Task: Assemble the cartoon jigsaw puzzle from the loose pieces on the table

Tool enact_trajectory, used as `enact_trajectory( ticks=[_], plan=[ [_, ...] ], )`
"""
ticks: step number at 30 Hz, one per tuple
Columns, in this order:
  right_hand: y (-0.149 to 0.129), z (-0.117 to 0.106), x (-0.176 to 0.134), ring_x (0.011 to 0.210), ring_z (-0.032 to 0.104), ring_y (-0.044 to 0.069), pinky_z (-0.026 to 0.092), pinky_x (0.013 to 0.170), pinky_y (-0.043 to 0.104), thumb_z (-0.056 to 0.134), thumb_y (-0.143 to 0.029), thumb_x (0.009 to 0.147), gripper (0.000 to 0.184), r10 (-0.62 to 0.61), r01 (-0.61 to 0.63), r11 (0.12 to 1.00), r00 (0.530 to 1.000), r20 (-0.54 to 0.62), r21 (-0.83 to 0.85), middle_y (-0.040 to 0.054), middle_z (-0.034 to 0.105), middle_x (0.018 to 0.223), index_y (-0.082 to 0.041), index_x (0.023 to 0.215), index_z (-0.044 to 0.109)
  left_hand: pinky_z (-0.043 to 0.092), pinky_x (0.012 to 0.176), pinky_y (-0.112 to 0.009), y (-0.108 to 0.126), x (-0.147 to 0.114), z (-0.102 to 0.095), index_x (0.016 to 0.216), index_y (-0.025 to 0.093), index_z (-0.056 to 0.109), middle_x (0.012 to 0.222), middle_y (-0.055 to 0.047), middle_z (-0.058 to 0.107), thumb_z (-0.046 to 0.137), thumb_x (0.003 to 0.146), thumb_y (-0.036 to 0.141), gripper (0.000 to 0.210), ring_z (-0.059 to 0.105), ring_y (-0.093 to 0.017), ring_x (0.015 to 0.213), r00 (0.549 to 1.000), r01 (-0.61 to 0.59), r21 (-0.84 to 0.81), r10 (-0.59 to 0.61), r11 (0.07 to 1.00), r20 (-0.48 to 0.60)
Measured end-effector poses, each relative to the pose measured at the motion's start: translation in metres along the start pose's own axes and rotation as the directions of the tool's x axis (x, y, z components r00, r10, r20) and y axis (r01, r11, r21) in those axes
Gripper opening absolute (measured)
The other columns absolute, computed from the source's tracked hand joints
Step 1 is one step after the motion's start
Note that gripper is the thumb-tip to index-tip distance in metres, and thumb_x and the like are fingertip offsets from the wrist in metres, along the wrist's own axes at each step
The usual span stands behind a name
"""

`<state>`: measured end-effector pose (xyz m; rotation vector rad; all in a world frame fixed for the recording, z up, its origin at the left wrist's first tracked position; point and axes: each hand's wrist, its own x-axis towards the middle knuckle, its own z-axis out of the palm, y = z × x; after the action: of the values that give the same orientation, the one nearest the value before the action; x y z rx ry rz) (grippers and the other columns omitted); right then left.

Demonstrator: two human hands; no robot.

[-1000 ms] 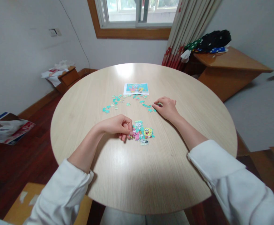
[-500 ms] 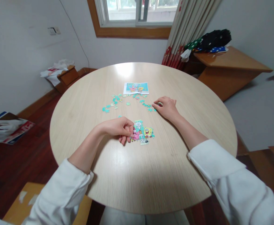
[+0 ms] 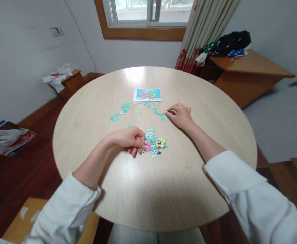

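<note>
A partly joined cartoon jigsaw puzzle point(image 3: 152, 142) lies on the round table, with a pink, a pale blue-green and a yellow figure on it. My left hand point(image 3: 134, 139) is closed at its left edge, thumb and forefinger pinched on the pink part; the curled fingers hide some of that side. Farther off, my right hand point(image 3: 179, 114) rests on the table with thumb and forefinger pinched together at the end of a row of loose turquoise puzzle pieces point(image 3: 159, 114). What lies between those fingertips is too small to make out.
More loose puzzle pieces point(image 3: 125, 108) lie in an arc before a printed reference picture point(image 3: 147, 95). The round wooden table point(image 3: 148, 193) spans the middle. A wooden cabinet point(image 3: 250, 64) with cloths stands right; a cardboard box point(image 3: 36, 217) is at lower left.
Both hands and the puzzle stay practically where they were. The whole view has shifted very slightly.
</note>
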<state>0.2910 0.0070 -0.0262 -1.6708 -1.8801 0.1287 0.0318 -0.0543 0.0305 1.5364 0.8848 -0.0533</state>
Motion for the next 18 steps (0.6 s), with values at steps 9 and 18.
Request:
enact_trajectory(
  ticks=[9, 18],
  plan=[
    [0.0009, -0.0003, 0.0007, 0.097, 0.057, 0.028, 0.028, 0.082, 0.042, 0.057, -0.040, 0.084, 0.023, -0.007, 0.007, 1.000, 1.000, 0.010, -0.015, 0.0094, 0.070, 0.096, -0.022, 0.077, 0.069, 0.032, 0.037, -0.017, 0.0005, 0.0022, 0.0010, 0.063, 0.015, 0.053, 0.054, 0.000, 0.065, 0.069, 0.073, 0.027, 0.022, 0.056, -0.007, 0.039, 1.000, 0.001, 0.015, -0.001, 1.000, -0.014],
    [-0.0001, -0.0005, 0.0004, 0.098, 0.056, 0.028, 0.028, 0.084, 0.043, 0.058, -0.039, 0.084, 0.021, 0.002, -0.002, 1.000, 1.000, 0.012, -0.019, 0.0092, 0.070, 0.097, -0.023, 0.077, 0.070, 0.031, 0.038, -0.018, 0.0009, 0.0027, 0.0031, 0.062, 0.015, 0.053, 0.055, -0.001, 0.065, 0.067, 0.071, 0.021, 0.017, 0.055, -0.008, 0.040, 0.999, 0.014, 0.032, -0.012, 0.999, -0.051]
  ],
)
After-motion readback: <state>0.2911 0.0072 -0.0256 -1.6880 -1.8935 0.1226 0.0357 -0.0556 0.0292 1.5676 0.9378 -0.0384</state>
